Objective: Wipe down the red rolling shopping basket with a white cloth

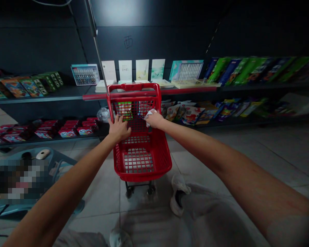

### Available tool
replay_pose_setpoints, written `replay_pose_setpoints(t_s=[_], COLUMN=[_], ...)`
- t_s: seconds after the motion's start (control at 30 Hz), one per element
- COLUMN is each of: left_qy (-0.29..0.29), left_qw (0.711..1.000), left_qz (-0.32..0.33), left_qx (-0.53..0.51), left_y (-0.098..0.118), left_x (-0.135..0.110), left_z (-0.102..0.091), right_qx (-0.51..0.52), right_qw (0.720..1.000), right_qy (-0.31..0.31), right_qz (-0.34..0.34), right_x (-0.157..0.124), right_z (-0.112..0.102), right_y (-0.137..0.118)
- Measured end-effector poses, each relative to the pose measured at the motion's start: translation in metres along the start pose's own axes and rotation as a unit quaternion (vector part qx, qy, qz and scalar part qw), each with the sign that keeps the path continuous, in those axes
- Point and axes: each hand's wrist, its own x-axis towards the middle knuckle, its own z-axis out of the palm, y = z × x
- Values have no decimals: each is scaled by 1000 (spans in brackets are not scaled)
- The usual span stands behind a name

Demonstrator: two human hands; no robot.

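- Far left of me: a blue-grey plastic stool-like thing (54, 157) with a small white oval gadget (43, 154) on top, in front of a dark shelf with small red-and-white boxes (69, 128).
- My left hand (119, 128): grip wide and loose, fingers spread at the left rim of the cart. Can't tell how firmly it's pressing.
- Middle: the cart itself, a red plastic mesh-basket one (141, 177) on dark wheels, sitting on the tiles right in front of me, handle up by the shelf edge.
- My right hand (156, 120): grip closed on a crumpled white tissue (149, 116) at the basket's upper right side.
- Progress? Looks midway to me: tissue's at the cart, but honestly can't tell which parts are done or left.
- Further right: colourful snack bags (192, 115), lower shelf.
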Motion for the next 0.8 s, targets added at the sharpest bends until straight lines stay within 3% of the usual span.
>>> replay_pose_setpoints(t_s=[0.07, 0.13, 0.3, 0.5, 0.67, 0.8], left_qy=[-87, -109, -104, -59, -56, -39], left_qw=[993, 987, 988, 995, 996, 998], left_qz=[72, 98, 31, -26, -37, -28], left_qx=[31, 64, 106, 74, 49, 41], left_y=[0, -2, -10, -21, -24, -28], left_x=[-9, -15, -12, -11, -8, -2], left_z=[7, 13, 18, 20, 21, 23], right_qx=[-7, -5, -12, 11, 17, 92], right_qw=[1000, 998, 990, 980, 959, 950], right_qy=[-16, -58, -137, -199, -254, -246], right_qz=[-5, 8, 18, -6, -123, -168], right_x=[5, 11, 19, 13, -16, -56], right_z=[1, 2, 2, -4, -26, -54], right_y=[2, 1, -19, -58, -79, -79])
